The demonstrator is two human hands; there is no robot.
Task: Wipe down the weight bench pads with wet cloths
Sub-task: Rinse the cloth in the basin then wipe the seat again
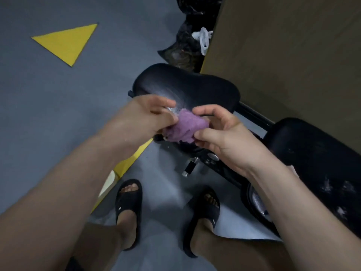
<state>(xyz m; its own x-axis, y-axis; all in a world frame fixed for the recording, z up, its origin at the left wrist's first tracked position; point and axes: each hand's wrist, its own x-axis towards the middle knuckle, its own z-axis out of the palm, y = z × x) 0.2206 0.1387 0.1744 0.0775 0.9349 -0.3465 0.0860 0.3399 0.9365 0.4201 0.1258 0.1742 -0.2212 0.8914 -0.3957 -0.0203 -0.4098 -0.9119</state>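
Fingers (206, 110) of the right hand (222, 133) and of the left hand (144, 116) curl round a bunched purple cloth (185, 129) — each hand pinches one side, thumb against fingertips. Just behind the cloth lies the black seat pad (185, 87), streaked with a wet sheen. The longer back pad (316, 153) sits to the right, speckled white. Below, black slippers (129, 202) stand on the grey floor (39, 94) — farther off are a yellow triangle (68, 42) and black bags (183, 53).
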